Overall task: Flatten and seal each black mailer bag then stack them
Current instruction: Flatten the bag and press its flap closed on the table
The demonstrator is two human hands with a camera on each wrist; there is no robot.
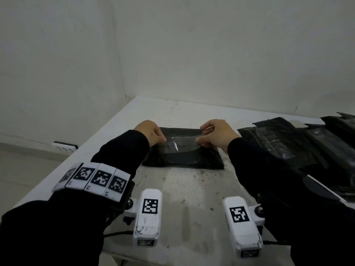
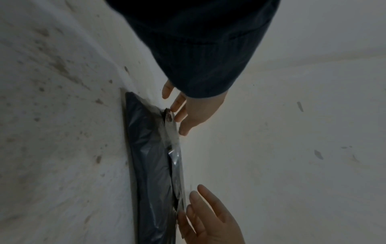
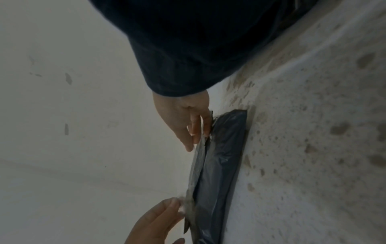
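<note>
From the head view, the mailer [image 1: 182, 150] lies flat on the bench [image 1: 182, 198], the left hand [image 1: 151, 131] and right hand [image 1: 217, 133] each pinching an end of its flap [image 1: 180, 142], probably to fold it down evenly and seal it. More bags [image 1: 299, 144] wait at right (unseen elsewhere). The wrist views alone show the flap lifted clear of the mailer.

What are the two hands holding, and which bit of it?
Both hold the black mailer bag lying on the table, by its flap: the left hand pinches the flap's left end, the right hand its right end.
</note>
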